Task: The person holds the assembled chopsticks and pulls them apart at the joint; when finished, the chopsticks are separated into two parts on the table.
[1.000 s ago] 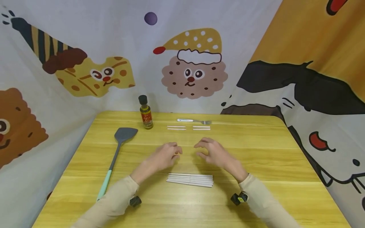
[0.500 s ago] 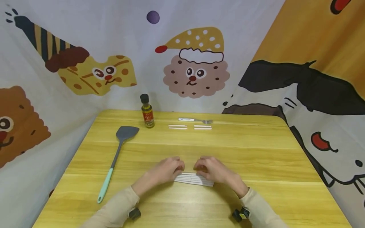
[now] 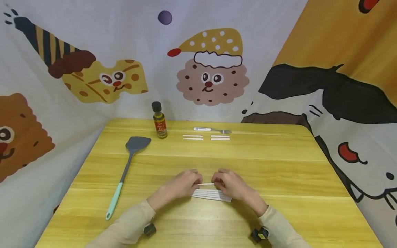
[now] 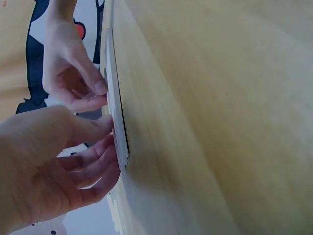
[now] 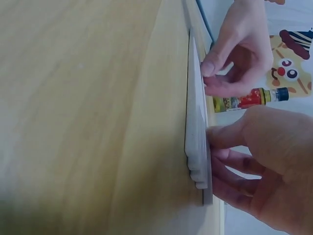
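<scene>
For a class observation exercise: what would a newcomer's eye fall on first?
Probably the big cartoon cloth behind the table, with its smiling cookie in a spotted hat. Nearer, the left hand and right hand hold a white stick beside a row of similar sticks.

The left hand [image 3: 185, 183] and right hand [image 3: 231, 184] came down and pinched one stick [image 3: 206, 184], which shifted forward between them, apart from the other sticks [image 3: 211, 195].
</scene>
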A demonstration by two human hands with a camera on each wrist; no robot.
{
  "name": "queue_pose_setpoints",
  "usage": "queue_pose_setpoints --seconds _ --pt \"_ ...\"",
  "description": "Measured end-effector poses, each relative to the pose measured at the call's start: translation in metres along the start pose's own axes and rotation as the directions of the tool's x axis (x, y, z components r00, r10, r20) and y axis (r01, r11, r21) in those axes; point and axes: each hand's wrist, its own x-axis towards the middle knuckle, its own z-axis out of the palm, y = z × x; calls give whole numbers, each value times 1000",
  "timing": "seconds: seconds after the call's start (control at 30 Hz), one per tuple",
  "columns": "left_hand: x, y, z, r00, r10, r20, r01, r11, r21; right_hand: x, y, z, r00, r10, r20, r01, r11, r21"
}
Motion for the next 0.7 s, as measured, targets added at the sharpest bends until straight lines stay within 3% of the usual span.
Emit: queue_pose_setpoints --seconds 0.27,0.4,0.57,0.7 --pt "7 3 6 994 -110 15 110 994 7 2 4 -3 999 50 10 -49 999 -18" --pt "8 5 9 991 -130 12 129 991 38 1 7 -4 999 35 2 -34 998 -52" --pt "6 6 6 996 -50 -75 57 994 95 -1 8 -9 999 -30 -39 27 997 -76" --pt "3 8 0 988 28 -155 2 982 190 0 7 -15 994 -82 -68 75 992 -98"
